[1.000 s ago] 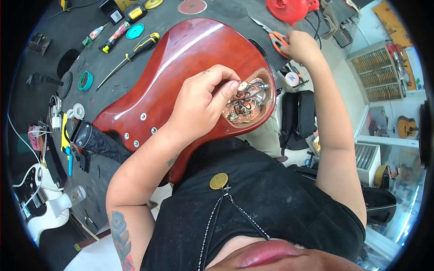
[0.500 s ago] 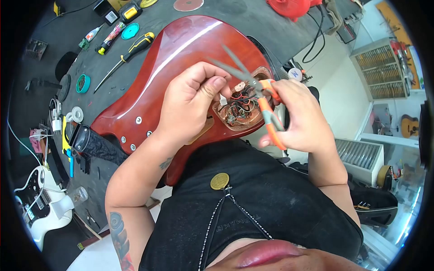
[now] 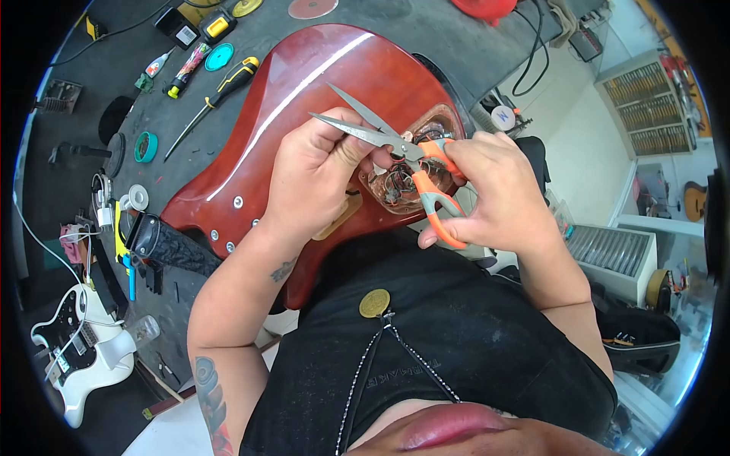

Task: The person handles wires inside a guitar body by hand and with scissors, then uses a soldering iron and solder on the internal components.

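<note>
My right hand [image 3: 498,194] is closed around the scissors [image 3: 403,146] by their orange and grey handles. The blades are spread apart and point left, with the lower blade passing over the fingers of my left hand [image 3: 312,175]. That hand is closed in a pinch on a small white piece [image 3: 380,169], mostly hidden behind the fingers and scissors. Below both hands lies a red-brown guitar body [image 3: 304,83], back side up. Its open control cavity [image 3: 399,186] shows copper-coloured lining and tangled wires, partly covered by the scissors.
Left of the guitar, a long screwdriver [image 3: 228,85], a teal round container [image 3: 145,147] and a glue tube [image 3: 157,65] lie on the dark bench [image 3: 182,171]. A white guitar [image 3: 99,365] is at lower left. A drawer cabinet [image 3: 646,106] stands at right.
The scissors have moved left with my right hand, so the blades now reach across my left fingers. My left hand keeps its pinch near the cavity. The whole view has shifted slightly.
</note>
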Motion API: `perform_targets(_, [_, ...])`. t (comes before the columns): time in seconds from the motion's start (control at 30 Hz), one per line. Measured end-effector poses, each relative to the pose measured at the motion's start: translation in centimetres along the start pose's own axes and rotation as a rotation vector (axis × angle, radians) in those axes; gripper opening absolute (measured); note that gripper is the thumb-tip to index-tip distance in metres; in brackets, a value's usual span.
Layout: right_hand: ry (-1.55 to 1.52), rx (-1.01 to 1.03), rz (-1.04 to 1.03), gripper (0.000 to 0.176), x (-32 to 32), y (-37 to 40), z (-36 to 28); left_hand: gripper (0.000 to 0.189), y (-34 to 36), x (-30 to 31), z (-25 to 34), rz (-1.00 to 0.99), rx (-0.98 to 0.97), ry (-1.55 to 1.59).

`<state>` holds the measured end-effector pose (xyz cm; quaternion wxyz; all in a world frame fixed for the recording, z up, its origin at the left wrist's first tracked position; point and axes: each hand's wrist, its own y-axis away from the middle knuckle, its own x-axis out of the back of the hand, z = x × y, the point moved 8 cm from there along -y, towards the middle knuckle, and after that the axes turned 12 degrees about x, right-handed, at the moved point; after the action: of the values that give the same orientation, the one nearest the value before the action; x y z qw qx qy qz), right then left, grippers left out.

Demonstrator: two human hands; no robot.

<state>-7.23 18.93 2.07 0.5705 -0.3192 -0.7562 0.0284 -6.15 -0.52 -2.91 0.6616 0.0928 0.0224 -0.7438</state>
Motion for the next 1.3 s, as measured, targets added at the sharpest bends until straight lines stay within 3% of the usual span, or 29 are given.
perform_targets(0.67, [0.042,0.053,0.053,0.092,0.36,0.34,0.28,0.018,0.25,-0.20,0.48,-0.032,-0.058,-0.016])
perform_targets(0.73, [0.025,-0.015,-0.017,0.076,0.21,0.35,0.52,0.018,0.22,-0.18,0.51,-0.034,-0.071,-0.022])
perform_targets(1.3, [0.000,0.001,-0.005,0.070,0.34,0.29,0.44,0.019,0.31,-0.39,0.42,-0.050,-0.053,0.021])
